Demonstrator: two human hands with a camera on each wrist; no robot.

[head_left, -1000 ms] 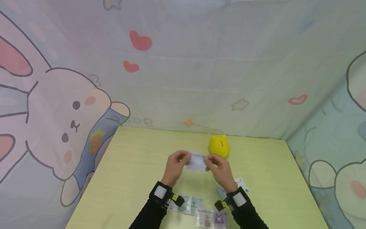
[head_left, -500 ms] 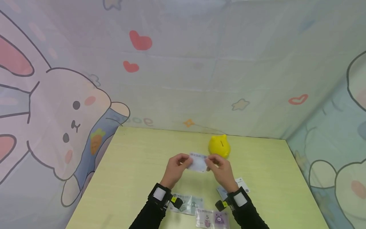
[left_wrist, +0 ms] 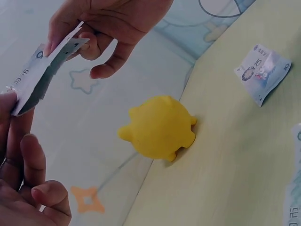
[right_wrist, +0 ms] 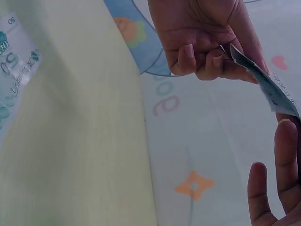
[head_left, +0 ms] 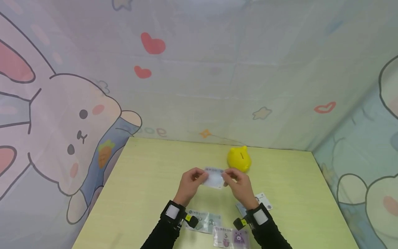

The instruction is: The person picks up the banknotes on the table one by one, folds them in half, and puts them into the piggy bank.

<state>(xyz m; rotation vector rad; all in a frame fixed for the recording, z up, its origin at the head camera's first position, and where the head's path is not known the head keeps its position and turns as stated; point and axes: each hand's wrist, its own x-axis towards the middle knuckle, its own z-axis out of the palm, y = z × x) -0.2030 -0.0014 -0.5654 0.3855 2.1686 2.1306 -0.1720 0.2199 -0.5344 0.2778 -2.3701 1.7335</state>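
Both hands hold a pale play banknote (head_left: 214, 178) above the table, one at each end. My left hand (head_left: 189, 184) pinches its left end between thumb and fingers, and my right hand (head_left: 240, 187) pinches the right end. Seen edge-on in the left wrist view, the banknote (left_wrist: 44, 75) is folded over, with two layers slightly apart. Behind the right hand stands a yellow piggy bank (head_left: 239, 158) with a slot on top. It partly hides behind the right fingers in the head view.
On the table (head_left: 149, 173) in front lie a green play banknote (head_left: 203, 222) and a purple one marked 5 (head_left: 230, 238). A blue banknote (left_wrist: 263, 74), partly covered by the right wrist in the head view, lies at right. A cartoon-printed cloth (head_left: 205, 86) hangs behind.
My left hand has dropped slightly, and the banknote has tilted a little with it. My right hand keeps nearly the same place and grip.
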